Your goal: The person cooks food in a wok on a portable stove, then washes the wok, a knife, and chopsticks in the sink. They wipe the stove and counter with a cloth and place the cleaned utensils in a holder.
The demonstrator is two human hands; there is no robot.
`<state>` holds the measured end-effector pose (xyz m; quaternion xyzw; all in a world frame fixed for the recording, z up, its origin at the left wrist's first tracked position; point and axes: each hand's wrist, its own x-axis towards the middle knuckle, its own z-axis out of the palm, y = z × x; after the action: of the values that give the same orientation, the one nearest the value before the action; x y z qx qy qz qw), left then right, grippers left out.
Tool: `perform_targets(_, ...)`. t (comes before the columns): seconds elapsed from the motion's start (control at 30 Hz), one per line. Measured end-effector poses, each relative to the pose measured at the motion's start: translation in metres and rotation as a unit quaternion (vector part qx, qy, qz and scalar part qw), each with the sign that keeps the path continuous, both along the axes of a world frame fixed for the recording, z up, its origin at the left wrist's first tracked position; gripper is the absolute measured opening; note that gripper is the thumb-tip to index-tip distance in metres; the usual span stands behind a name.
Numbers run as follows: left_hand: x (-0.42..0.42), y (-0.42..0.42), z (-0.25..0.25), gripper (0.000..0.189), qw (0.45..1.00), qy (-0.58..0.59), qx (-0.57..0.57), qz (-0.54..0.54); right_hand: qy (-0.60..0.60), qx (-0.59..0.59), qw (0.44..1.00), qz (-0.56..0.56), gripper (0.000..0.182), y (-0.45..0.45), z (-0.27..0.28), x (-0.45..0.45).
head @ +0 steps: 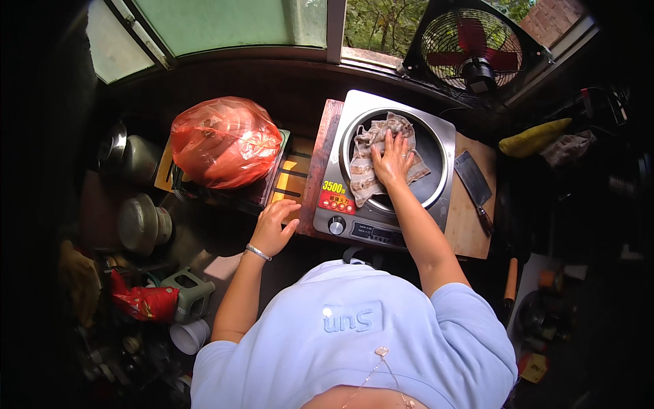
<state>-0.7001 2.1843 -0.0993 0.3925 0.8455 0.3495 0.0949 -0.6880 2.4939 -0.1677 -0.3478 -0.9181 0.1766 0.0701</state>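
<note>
My right hand (393, 161) lies palm down, fingers spread, on a striped brown-and-beige cloth (365, 176). Under the cloth is the round dark concave surface (428, 171) of a steel-framed induction cooker (440, 120). A knob (336, 225) and a control panel sit along the cooker's near edge. My left hand (276, 227) is held near the front of the counter, left of the cooker, with the thumb apart from the fingers and nothing in it. Just beyond it is a yellow slatted surface (287, 179); whether they touch is unclear.
A red plastic bag (225, 143) covers something bulky at left. Right of the cooker, a cleaver (472, 179) lies on a wooden board (467, 240). A fan (472, 51) stands at the window. Metal pots (138, 225), a green stool (191, 294) and a white bucket (190, 336) are at left.
</note>
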Motion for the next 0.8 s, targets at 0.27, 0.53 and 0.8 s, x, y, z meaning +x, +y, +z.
perform_targets(0.27,0.006,-0.018,0.003,0.026,0.999,-0.003,-0.007,0.042,0.119,0.102,0.987,-0.030,0.041,0.013,0.012,-0.099)
perform_targets(0.53,-0.015,0.030,-0.007,0.026,0.999,-0.030,0.023,-0.006,0.028,0.103,0.889,0.445,0.032,-0.071,0.034,-0.066)
perform_targets(0.8,0.009,0.086,-0.043,0.059,1.000,0.018,0.002,0.013,0.037,0.093,0.856,0.507,0.038,0.036,0.035,-0.111)
